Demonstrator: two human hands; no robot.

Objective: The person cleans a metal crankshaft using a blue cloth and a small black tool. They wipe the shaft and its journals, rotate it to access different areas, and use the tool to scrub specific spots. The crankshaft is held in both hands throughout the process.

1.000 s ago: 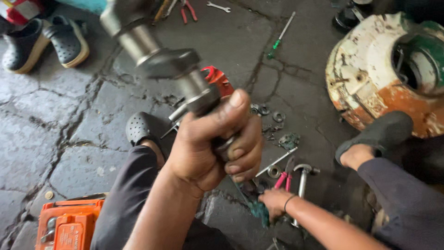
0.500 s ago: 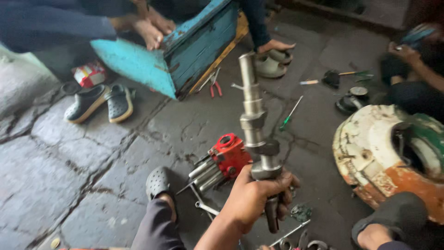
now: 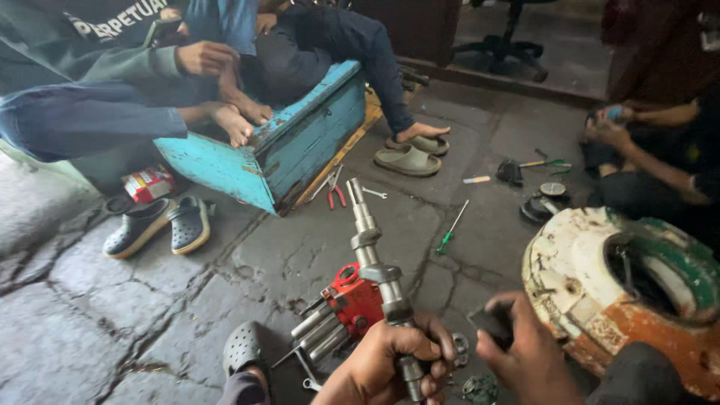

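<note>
At the bottom centre of the frame, the left hand (image 3: 390, 364) is closed in a fist around the lower end of a long stepped grey metal shaft (image 3: 375, 274), which stands nearly upright and leans slightly toward the upper left, its tip reaching the middle of the picture. Just to the right, at the bottom edge, the right hand (image 3: 525, 352) pinches a small dark flat piece (image 3: 493, 326) between thumb and fingers (what the piece is cannot be told). The two hands are near each other but apart.

Behind the shaft, on the cracked grey stone floor (image 3: 90, 330), lies a red metal block fitted with silver cylinders (image 3: 341, 311). A grey perforated clog (image 3: 244, 349) sits at the bottom, left of the fist. At the right edge stands a large round white-and-rust metal housing with a green inner ring (image 3: 600, 292).

Farther up, a green-handled screwdriver (image 3: 451, 229) lies on the floor right of centre, and red-handled pliers (image 3: 335, 187) lie beside a worn turquoise wooden box (image 3: 300, 142). A pair of dark clogs (image 3: 161, 225) rests at left. Other people sit at the top left and right edges; a foot in a beige sandal (image 3: 416, 146) rests near the box.
</note>
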